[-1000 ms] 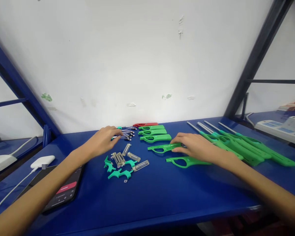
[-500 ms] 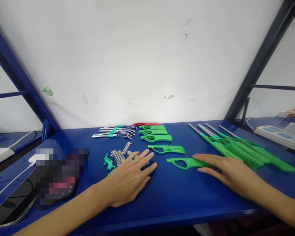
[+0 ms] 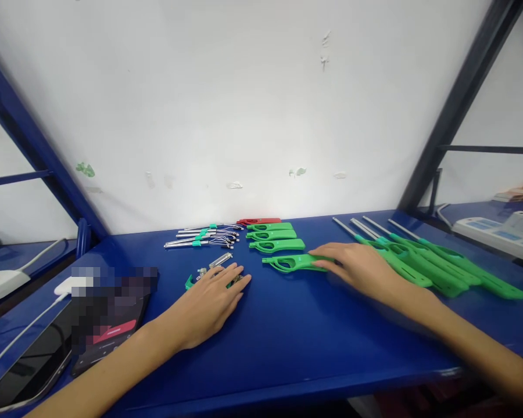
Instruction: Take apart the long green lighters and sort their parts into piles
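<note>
My left hand lies flat on the blue bench, its fingers together and covering a small pile of clear tubes and teal trigger pieces. My right hand lies stretched out over green handle shells, fingertips touching one green shell. A second loose green shell seen earlier is out of sight, perhaps under this hand. Neither hand grips anything that I can see.
Behind the hands lie metal tubes with wires, a red shell and three green shells in a row. Several long green lighters lie right. A phone and white charger lie left; a power strip sits far right.
My left hand came back from the metal tubes and settled over the small parts pile. My right hand slid back to the upper green shell; the lower shell is no longer visible.
</note>
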The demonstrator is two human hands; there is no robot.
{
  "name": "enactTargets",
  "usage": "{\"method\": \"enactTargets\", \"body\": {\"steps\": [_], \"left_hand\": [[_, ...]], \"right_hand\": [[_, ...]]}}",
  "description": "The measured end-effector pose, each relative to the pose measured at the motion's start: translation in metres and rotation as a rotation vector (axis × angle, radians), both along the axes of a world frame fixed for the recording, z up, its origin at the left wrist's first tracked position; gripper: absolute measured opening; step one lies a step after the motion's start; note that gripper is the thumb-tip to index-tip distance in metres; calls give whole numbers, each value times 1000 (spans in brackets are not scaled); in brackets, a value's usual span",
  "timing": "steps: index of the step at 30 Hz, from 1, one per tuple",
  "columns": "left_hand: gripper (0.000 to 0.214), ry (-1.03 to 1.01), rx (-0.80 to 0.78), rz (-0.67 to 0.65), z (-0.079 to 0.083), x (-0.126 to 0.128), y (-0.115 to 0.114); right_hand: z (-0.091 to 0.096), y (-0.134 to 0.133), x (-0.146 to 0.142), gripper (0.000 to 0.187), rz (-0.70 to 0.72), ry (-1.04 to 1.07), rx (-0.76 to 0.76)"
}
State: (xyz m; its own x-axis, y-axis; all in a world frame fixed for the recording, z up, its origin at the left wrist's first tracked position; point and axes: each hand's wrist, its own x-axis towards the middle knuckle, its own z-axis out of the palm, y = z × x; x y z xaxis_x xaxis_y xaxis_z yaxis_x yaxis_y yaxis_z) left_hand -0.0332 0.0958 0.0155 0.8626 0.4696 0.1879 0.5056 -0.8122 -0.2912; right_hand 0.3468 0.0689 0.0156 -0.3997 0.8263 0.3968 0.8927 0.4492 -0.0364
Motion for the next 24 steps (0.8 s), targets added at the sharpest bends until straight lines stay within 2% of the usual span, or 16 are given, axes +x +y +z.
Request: {"method": "enactTargets", "body": {"steps": [3, 7, 14, 18, 21, 24], "left_hand": [[44, -8, 44, 13, -2, 2, -2], [44, -37, 109, 8, -2, 8, -14], [40, -177, 238, -102, 8, 18, -72], [37, -336, 231, -91, -9, 29, -92], [36, -450, 248, -88, -28, 38, -94], [39, -530, 265, -75, -41, 40, -92]], "right_hand": [[-3, 14, -10, 35, 4, -18, -27], [-9, 15, -16, 32, -3, -38, -36], [-7, 8, -16, 34, -14, -8, -6], [-8, 1, -22, 34, -29, 3, 10], [-10, -2, -26, 34, -38, -23, 5], [-11, 0, -30, 33, -43, -54, -7]]}}
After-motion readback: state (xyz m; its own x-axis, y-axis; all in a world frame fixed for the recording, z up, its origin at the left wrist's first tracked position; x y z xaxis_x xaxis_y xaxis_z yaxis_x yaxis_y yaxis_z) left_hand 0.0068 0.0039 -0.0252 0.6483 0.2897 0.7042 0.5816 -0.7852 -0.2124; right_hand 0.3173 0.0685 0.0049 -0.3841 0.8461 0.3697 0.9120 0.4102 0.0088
